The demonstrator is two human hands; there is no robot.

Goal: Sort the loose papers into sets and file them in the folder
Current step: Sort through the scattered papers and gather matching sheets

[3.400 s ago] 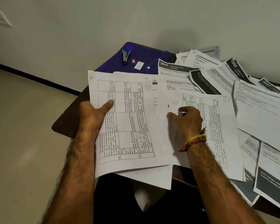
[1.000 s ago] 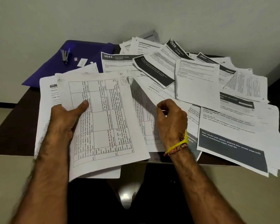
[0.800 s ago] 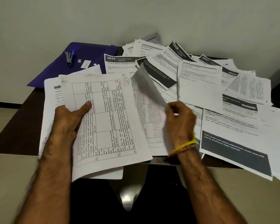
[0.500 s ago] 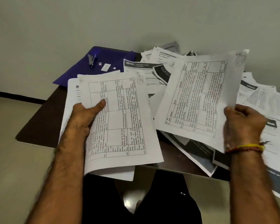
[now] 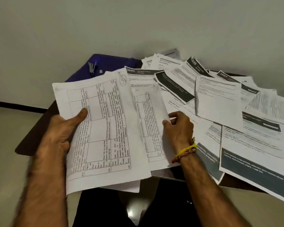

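Observation:
My left hand (image 5: 62, 133) grips a small stack of table-printed sheets (image 5: 103, 128) by its left edge, thumb on top, above the table's near edge. My right hand (image 5: 179, 128) pinches another table-printed sheet (image 5: 149, 125) at its right edge, and that sheet lies partly over the stack's right side. Loose papers (image 5: 219, 102) with dark headers cover the right half of the table. The blue folder (image 5: 108, 64) lies at the back left, partly hidden by the held sheets.
A small stapler (image 5: 92, 68) sits on the blue folder. The dark table (image 5: 33, 135) shows bare wood at its left corner. A grey wall stands right behind the table. Pale floor lies to the left and below.
My right hand lifted a table-printed sheet out of the pile, raised it to the right, then brought it leftward and down against the stack in my left hand.

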